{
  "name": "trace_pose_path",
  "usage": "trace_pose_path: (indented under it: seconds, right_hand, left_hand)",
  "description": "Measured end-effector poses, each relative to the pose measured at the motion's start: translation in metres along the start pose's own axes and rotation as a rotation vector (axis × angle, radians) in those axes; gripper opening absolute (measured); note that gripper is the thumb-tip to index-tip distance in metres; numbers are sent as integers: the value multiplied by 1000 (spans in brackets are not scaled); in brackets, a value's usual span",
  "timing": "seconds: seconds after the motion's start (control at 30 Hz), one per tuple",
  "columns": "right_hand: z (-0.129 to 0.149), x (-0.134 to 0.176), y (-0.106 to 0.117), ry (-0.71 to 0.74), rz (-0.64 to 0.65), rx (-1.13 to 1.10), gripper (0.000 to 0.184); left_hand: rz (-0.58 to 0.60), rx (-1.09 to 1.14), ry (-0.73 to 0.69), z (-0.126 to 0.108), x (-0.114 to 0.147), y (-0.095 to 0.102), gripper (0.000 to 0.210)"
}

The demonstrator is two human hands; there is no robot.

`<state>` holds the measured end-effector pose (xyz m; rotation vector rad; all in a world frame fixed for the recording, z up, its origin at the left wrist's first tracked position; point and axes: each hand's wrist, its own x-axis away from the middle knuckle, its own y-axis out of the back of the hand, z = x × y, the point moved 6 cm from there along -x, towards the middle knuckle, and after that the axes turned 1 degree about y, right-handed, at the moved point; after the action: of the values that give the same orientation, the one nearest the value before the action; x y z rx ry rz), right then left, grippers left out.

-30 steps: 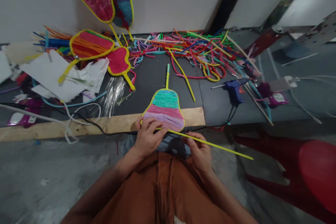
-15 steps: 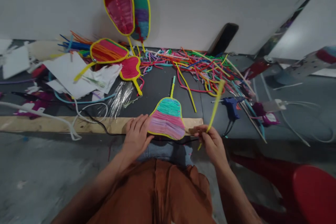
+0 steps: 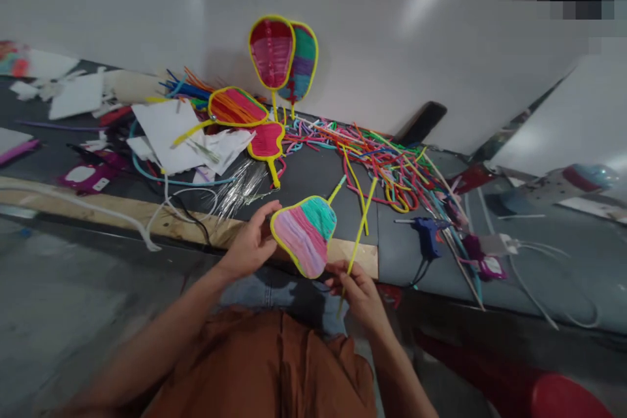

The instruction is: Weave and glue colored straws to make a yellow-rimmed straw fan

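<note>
My left hand (image 3: 252, 243) is closed on the left edge of a striped pipe-cleaner fan (image 3: 304, 235). The fan has a yellow rim, with teal, pink and lilac bands, and its short handle points up and to the right. Between the fingers of my right hand (image 3: 356, 287) is a yellow pipe cleaner (image 3: 362, 228), slanting upward beside the fan. The right fingertips are close to the fan's lower right edge; whether they touch it I cannot tell. Another yellow pipe cleaner (image 3: 356, 192) lies on the table behind.
Two finished-looking fans (image 3: 272, 55) lean on the wall. A heap of coloured pipe cleaners (image 3: 372, 153) lies below, near a blue glue gun (image 3: 427, 236) and a dark phone (image 3: 425, 123). White papers (image 3: 164, 134), silvery strands (image 3: 240, 186) and cables are at left; a red stool (image 3: 563, 398) stands lower right.
The striped fan has turned so its handle leans right, and my left hand now grips its edge instead of lying against it. My right hand has come closer with the yellow pipe cleaner.
</note>
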<state>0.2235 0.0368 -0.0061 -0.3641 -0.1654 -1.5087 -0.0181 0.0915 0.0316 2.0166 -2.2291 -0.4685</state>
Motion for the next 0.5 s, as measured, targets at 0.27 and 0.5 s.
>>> trace_pose_path:
  seconds: [0.27,0.5]
  right_hand:
    - [4,0,-10,63,105,12,31]
    - [14,1,55,83,-145,-164,33]
  left_hand:
    - [-174,481,327,16,-50,24,58]
    - [-41,465,300,-39,-105,97,48]
